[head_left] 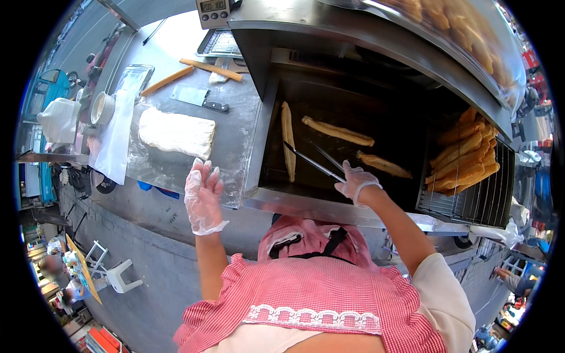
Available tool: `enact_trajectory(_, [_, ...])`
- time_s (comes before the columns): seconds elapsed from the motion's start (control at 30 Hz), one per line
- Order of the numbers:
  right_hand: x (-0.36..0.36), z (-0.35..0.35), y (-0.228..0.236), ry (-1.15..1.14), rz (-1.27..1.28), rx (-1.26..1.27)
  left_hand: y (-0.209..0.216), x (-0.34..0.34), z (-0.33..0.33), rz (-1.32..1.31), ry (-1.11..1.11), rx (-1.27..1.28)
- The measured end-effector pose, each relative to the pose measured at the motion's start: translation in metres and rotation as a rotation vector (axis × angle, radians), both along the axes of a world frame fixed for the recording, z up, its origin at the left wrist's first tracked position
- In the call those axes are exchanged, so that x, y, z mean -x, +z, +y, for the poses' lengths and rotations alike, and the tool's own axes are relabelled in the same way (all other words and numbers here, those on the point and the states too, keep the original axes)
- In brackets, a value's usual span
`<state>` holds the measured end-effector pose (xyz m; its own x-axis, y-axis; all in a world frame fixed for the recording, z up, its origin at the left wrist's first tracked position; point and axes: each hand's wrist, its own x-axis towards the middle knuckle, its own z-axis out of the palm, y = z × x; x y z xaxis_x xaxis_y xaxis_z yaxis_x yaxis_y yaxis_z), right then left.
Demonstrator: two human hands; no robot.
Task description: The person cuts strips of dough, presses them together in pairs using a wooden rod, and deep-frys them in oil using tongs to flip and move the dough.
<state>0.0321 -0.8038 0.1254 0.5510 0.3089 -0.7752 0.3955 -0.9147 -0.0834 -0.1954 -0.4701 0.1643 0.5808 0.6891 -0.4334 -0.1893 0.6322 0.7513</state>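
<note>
My right hand, in a clear plastic glove, is closed around the near ends of long metal tongs. Forearm comes up from the lower right, elbow bent, wrist over the front rim of the fryer vat. The tongs run up-left from my fist across the dark oil, tips reaching the long dough stick that lies lengthwise at the left side of the vat; whether they actually pinch it I can't tell. Two more dough sticks float in the oil: one toward the back, one just right of my hand.

My left hand, also gloved, is raised, fingers together and pointing up, holding nothing. It hovers over the near edge of the floured steel worktable, forearm rising straight from below.

On the worktable: a slab of raw dough up-left of my left hand, a cleaver behind it, two wooden sticks further back, a small bowl at the far left. Right of the vat, a wire rack holds a pile of fried golden dough sticks. A digital timer sits at the top edge. Red checked apron fills the bottom.
</note>
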Motion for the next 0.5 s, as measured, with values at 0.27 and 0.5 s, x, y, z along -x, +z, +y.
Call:
enact_trajectory(0.27, [0.031,0.025,-0.01,-0.148,-0.005,0.047,0.001,0.01,0.042,0.033,0.016,0.051])
enact_trajectory(0.5, [0.05,0.037,-0.016,-0.243,-0.061,0.064,-0.009,0.014,0.085,0.011,-0.032,0.075])
